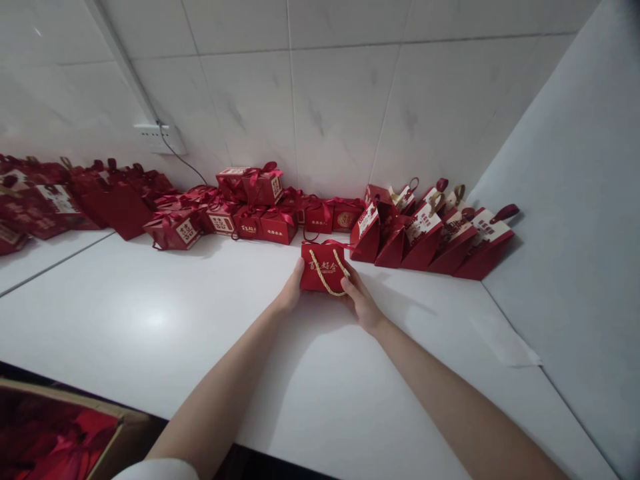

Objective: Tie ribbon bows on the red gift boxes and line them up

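Between my two hands is a small red gift bag (324, 270) with gold lettering and a twisted gold rope handle hanging down its front. My left hand (291, 287) grips its left side, the thumb along the edge. On the right side, my right hand (361, 299) is closed round it with fingers near the rope; part of that hand is behind the bag. A red ribbon shows along its top. Just beyond stand red gift boxes (277, 225) tied with ribbon, and to the right leans a row of wedge-shaped red boxes (421, 235) with ribbon loops.
The white table (150, 320) runs up to a tiled wall with a socket (160, 139) and cable. More red boxes (117, 203) crowd the left. A white panel (565, 200) rises at the right. A cardboard carton (127, 427) with red items stands below the front edge.
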`<state>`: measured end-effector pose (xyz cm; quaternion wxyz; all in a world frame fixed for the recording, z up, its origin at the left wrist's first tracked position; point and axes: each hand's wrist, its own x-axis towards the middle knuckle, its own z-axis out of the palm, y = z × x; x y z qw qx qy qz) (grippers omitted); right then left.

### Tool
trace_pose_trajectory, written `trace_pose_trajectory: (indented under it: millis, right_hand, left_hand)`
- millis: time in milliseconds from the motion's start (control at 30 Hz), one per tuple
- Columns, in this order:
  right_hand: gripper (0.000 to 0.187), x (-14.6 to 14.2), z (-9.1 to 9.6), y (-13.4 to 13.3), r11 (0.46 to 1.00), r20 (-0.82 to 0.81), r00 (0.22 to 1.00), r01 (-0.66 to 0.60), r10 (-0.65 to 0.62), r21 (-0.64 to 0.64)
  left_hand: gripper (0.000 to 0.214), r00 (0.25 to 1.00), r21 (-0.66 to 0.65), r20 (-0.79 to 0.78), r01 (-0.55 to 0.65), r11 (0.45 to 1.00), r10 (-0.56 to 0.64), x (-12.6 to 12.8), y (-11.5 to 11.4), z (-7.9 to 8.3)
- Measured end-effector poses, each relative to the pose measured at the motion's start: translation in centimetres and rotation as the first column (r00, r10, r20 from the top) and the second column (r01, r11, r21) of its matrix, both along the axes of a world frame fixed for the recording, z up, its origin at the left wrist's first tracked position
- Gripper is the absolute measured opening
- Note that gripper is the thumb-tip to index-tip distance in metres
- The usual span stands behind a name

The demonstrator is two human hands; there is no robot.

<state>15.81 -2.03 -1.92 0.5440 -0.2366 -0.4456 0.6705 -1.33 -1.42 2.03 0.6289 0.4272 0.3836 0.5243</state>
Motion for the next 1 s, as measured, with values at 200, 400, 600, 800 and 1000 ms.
trace_pose_trajectory:
  millis: [200, 400, 600, 800, 1000]
  right_hand:
    - [0.064, 0.03, -0.19, 0.04, 1.000, 0.025, 1.000, 0.016, -0.015, -0.016]
    - [0.063, 0.13, -0.08, -0.06, 1.000, 0.017, 1.000, 0.010, -0.009, -0.023]
    - [0.064, 0.12, 0.16, -0.02, 1.000, 0.016, 1.000, 0.000, 0.000, -0.030]
    - [0.065, 0.21, 0.08, 0.01, 0.999, 0.019, 1.000, 0.011, -0.010, -0.042]
    - [0.064, 0.30, 0.04, 0.10, 1.000, 0.019, 1.000, 0.007, -0.006, -0.030]
  left_hand:
    - [0.068, 1.000, 0.001, -0.003, 0.002, 1.000, -0.002, -0.18, -0.02, -0.28]
    - [0.069, 1.000, -0.026, -0.024, -0.001, 1.000, 0.000, -0.03, -0.14, 0.02]
    - [0.068, 0.998, -0.029, -0.058, -0.024, 0.999, 0.022, -0.25, 0.04, -0.18]
    - [0.066, 0.999, -0.047, -0.051, -0.018, 0.999, 0.016, -0.14, -0.04, 0.10]
    - [0.067, 0.999, -0.056, -0.048, -0.009, 0.998, 0.007, 0.01, -0.10, 0.24]
